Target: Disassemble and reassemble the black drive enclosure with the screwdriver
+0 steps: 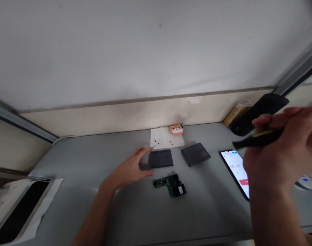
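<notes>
On desk (94, 191) | left hand (131, 169) splayed beside dark cover (161, 159) | right hand (281, 150) grips probable screwdriver (258, 139)

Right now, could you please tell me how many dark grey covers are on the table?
2 covers: one at the left hand's fingertips, one right of it, near the phone.

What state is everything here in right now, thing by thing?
Left hand: open, fingers at the flat dark cover's edge.
Right hand: shut on the screwdriver, raised above the table.
Phone: face up, screen lit.
Circuit board: bare, lying on the table.
Second dark cover: lying apart, right of the first.
Screws: loose on the white paper.
</notes>
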Available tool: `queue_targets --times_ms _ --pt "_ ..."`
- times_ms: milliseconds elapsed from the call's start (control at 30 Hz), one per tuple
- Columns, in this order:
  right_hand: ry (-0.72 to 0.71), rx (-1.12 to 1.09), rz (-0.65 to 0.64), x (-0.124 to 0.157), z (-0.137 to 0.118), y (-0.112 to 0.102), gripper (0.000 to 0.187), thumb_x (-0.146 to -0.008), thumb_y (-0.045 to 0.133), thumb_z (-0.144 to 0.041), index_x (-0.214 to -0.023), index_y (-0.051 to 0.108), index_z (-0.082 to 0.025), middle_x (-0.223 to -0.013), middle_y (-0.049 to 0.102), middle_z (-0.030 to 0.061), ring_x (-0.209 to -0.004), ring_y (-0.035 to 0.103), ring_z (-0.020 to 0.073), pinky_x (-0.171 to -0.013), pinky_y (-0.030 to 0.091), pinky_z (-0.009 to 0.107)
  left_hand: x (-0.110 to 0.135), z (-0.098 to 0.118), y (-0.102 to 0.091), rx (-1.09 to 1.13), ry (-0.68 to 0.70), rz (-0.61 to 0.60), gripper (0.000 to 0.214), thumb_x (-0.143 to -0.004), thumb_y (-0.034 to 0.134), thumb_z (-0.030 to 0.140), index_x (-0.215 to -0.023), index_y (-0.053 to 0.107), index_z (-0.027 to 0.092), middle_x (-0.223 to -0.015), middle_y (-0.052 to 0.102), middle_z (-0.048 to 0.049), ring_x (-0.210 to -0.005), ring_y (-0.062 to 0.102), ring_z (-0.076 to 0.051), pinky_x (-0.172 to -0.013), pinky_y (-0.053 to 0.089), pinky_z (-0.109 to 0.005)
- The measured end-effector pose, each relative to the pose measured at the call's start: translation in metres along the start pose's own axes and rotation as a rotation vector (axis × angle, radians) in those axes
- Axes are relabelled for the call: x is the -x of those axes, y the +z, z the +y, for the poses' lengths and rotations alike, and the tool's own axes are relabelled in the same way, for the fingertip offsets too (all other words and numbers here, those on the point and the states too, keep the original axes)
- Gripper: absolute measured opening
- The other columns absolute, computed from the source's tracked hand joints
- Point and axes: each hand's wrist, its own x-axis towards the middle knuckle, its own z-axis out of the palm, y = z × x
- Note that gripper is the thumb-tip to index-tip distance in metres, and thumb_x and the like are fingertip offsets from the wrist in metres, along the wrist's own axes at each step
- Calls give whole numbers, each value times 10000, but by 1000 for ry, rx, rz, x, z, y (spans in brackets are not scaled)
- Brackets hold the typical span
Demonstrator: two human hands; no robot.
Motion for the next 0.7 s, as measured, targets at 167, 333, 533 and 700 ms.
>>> queue_targets --times_ms 167,333,533,700 --pt "116 99 -393 36 5 18 251 -923 664 -435 -823 697 -207 -549 525 -56 -409 457 83 -381 330 234 5 17 13 -34 76 155 679 -873 706 473 -1491 455 349 -1466 445 -93 -1198 588 -283 -1032 510 -448" --pt "263 -52 -579 93 9 17 223 -966 612 -384 -860 694 -206 -548 538 -67 -398 416 59 -381 342 203 3 55 43 146 374 164 549 -966 600 522 -1445 485 279 -1397 550 -107 -1302 506 -286 -1124 426 -459" --pt "513 -376 -737 117 3 12 227 -906 696 -441 -1021 637 -254 -665 609 -63 -460 524 75 -448 467 209 4 63 71 260 373 78 367 -1064 359 360 -905 663 229 -976 695 -70 -1007 610 -235 -962 504 -394" --pt "757 -416 -1032 105 13 7 324 -958 589 -526 -981 639 -207 -562 541 -78 -402 504 82 -426 462 221 6 53 57 80 468 209 397 -1076 350 347 -863 665 232 -852 720 -35 -883 638 -209 -911 490 -373"
